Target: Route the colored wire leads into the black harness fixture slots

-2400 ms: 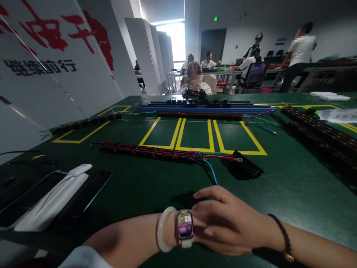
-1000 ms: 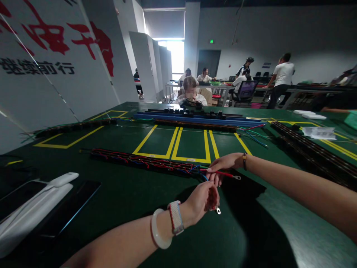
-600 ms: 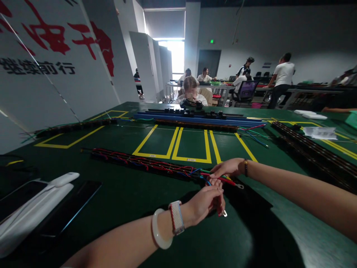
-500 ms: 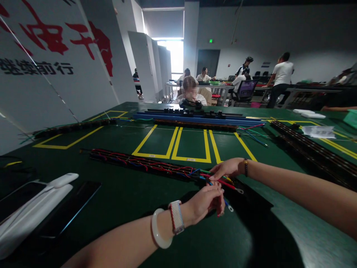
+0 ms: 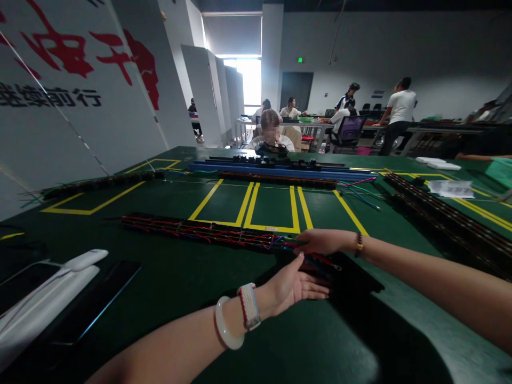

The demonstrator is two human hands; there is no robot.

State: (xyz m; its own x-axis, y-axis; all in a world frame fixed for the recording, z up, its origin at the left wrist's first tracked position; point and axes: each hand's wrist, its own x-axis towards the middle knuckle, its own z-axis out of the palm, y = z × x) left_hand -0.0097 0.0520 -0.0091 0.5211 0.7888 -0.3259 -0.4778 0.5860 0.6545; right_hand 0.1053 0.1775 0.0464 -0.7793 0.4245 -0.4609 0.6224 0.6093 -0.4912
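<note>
Wire handling in hand: wire bundle (image 5: 200,233) mid-frame, right end at the hands. Right hand (image 5: 323,242) curled over that end, can't tell if gripping. Left hand (image 5: 300,286) spread, nothing held. Next move probably calls for care: black piece (image 5: 363,274) close by, right of centre. Phone (image 5: 98,301) lower left, well apart.

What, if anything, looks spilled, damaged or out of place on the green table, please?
Nothing stands out as spilled or damaged on the green table. The wired bundle lies fairly straight; the wire ends by the right hand are partly hidden, so I can't judge those.
</note>
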